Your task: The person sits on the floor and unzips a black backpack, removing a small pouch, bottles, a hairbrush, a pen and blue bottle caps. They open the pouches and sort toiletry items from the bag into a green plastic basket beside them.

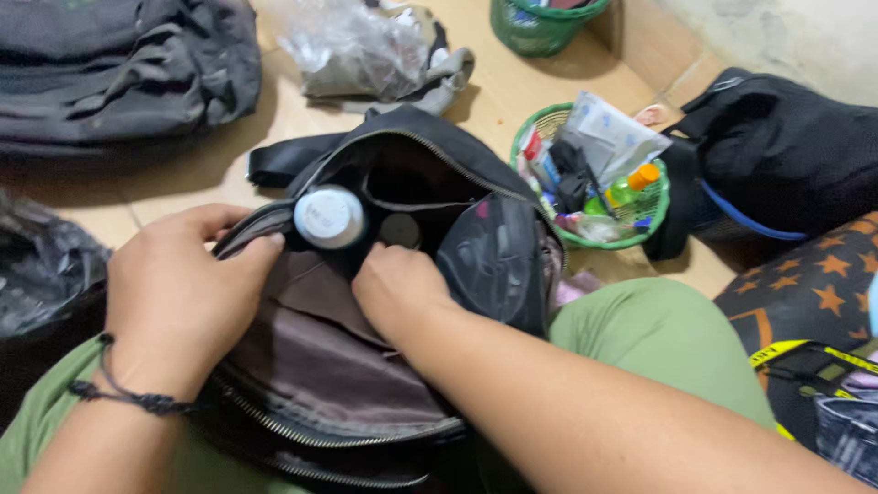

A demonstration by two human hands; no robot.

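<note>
Left hand [178, 297] pinches black bag [366, 366] rim open, right hand [393, 284] inside (grip hidden, can't tell), white-capped bottle [329, 218] already standing in, green basket [654, 215] still full.

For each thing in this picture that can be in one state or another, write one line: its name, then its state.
black bag: unzipped, mouth held wide.
white-capped bottle: capped, upright in the bag.
left hand: gripping the bag's edge, fingertips by the bottle.
right hand: fingers tucked inside the bag; what they hold is hidden.
green basket: full of small items.
orange-capped bottle: capped, lying in the basket.
grey backpack: slumped on the floor.
</note>
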